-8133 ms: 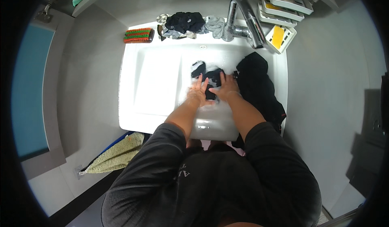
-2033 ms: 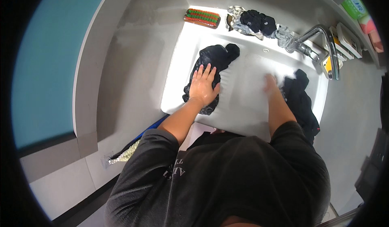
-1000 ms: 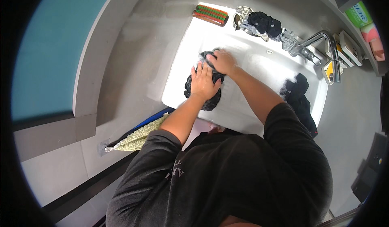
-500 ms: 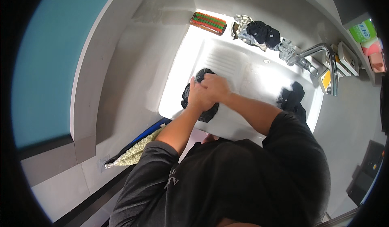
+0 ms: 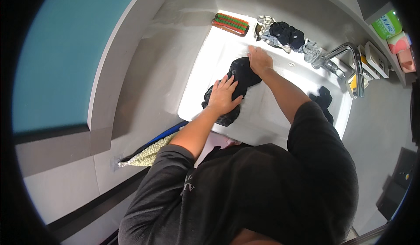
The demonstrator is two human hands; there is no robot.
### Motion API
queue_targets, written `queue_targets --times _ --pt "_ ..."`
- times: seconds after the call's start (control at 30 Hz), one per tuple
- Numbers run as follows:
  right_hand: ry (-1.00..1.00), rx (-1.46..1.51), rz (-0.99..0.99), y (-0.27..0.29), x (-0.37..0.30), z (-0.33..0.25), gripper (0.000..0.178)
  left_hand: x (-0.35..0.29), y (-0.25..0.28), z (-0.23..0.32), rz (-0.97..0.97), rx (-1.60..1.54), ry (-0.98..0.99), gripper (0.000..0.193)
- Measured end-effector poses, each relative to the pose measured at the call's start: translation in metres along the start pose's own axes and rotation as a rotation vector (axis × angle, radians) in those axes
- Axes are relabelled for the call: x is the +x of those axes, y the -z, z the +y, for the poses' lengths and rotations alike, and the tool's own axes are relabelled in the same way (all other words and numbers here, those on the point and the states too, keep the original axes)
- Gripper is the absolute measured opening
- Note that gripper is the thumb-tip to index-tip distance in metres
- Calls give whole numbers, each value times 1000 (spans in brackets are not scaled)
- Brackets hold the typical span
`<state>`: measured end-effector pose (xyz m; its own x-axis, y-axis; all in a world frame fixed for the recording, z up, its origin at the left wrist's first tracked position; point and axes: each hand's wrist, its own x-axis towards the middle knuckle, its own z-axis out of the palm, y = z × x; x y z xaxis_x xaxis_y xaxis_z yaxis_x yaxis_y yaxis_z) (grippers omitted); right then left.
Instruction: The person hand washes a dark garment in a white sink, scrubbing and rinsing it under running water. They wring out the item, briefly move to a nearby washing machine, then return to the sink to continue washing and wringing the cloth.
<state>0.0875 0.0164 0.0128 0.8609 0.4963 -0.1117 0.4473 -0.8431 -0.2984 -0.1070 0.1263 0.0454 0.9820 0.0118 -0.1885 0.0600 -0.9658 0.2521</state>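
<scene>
A wet black garment (image 5: 247, 73) lies stretched over the ribbed washboard part of a white laundry sink (image 5: 267, 114). My left hand (image 5: 223, 96) rests flat on its nearer part with fingers spread. At the garment's far right edge, my right hand (image 5: 260, 61) is closed on the cloth, its fingertips partly hidden. The lower left of the garment is bunched and looks wet.
A scrub brush (image 5: 230, 24) with green and red bristles sits on the back rim, beside piled small clothes (image 5: 286, 34). A chrome faucet (image 5: 345, 48) stands at the right. Another dark cloth (image 5: 323, 101) lies in the sink's right side. A pale green towel (image 5: 151, 152) hangs at the left.
My hands were together on the bunched garment. Now they are apart: the right has moved away toward the back right, the left has flattened, and the cloth is spread out between them.
</scene>
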Motion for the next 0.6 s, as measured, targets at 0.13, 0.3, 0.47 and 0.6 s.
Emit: queue_targets --times 0.13,0.3,0.47,0.6 --pt "14 14 81 -10 -60 -26 39 -23 2 -6 12 11 -47 69" --pt "310 395 31 -36 -120 -55 33 -12 36 20 -444 271 -11 68" --pt "165 32 -35 -25 -38 -29 40 -21 -4 8 -74 81 7 71" --pt "231 130 164 -41 -51 -42 35 -15 3 5 -108 49 2 71"
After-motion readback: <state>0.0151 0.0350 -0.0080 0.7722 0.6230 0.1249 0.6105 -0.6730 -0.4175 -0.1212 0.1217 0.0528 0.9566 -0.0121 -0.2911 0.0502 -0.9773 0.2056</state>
